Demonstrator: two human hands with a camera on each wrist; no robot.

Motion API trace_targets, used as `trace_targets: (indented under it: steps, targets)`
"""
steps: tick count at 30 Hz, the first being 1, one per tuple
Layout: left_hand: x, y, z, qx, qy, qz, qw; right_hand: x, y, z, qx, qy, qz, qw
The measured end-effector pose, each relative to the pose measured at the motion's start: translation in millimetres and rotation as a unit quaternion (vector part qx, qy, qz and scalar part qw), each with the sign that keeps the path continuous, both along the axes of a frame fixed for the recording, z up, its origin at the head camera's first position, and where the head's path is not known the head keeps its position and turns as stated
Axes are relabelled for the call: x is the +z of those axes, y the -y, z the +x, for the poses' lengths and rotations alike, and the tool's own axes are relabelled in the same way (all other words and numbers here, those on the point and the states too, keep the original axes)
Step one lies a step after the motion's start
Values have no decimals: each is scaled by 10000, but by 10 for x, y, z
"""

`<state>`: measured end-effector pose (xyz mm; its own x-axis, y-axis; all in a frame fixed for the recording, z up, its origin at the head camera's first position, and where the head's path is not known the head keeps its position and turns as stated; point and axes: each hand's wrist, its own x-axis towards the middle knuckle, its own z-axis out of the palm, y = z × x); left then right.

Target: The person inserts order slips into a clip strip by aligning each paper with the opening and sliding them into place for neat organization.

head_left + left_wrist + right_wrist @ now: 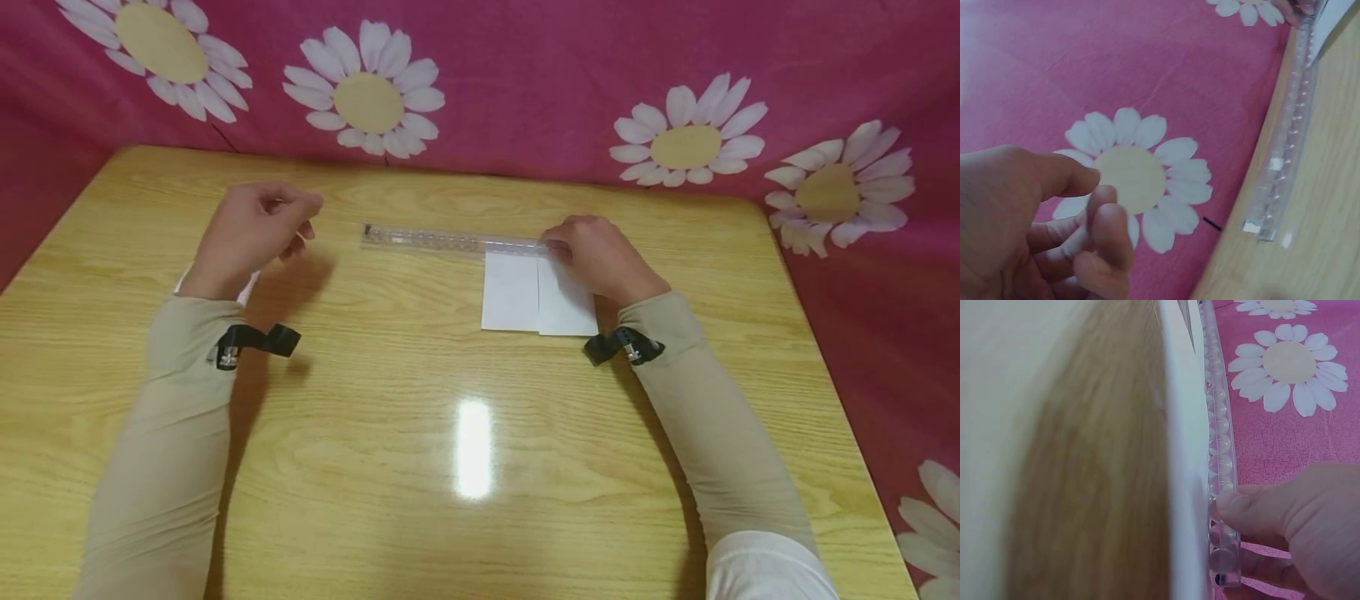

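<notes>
My right hand (600,258) pinches the right end of a long, narrow clear plastic case (450,239), thumb on its near side. In the right wrist view, a row of clear round balls (1220,440) shows inside the case (1233,500). Two white paper pieces (512,292) extend from the near side of its right half, side by side with a thin line between them. To the left of the case, my left hand (258,225) is raised over the table with fingers loosely curled and nothing between them; its thumb (1069,175) lies close to the fingertips.
The wooden table (360,433) reaches back to a pink cloth (517,92) printed with large white daisies, which also hangs along the right side. Black straps (258,340) sit on both wrists over beige sleeves. A bright light reflection (473,450) lies on the tabletop.
</notes>
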<state>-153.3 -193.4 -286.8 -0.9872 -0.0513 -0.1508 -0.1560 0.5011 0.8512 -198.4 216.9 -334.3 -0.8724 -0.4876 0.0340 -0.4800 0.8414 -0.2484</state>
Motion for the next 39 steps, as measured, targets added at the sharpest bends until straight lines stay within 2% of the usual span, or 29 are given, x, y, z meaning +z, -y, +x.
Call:
trace_targets:
  steps: [8, 16, 29, 34, 39]
  targets:
    - [22, 147, 14, 38, 53, 106, 9999, -5, -7, 4, 88, -72, 16, 9999]
    - [-15, 279, 1, 101, 77, 368, 9992, -19, -10, 0, 106, -86, -7, 9999]
    - [-32, 503, -25, -57, 574, -467, 9972, -2, -1, 11, 52, -42, -12, 10000]
    - [-48, 596, -19, -70, 754, -909, 9930, 0, 4, 12, 48, -37, -4, 10000]
    - [-85, 694, -11, 21, 934, -1174, 9887, 6, 7, 16, 42, -7, 13, 10000]
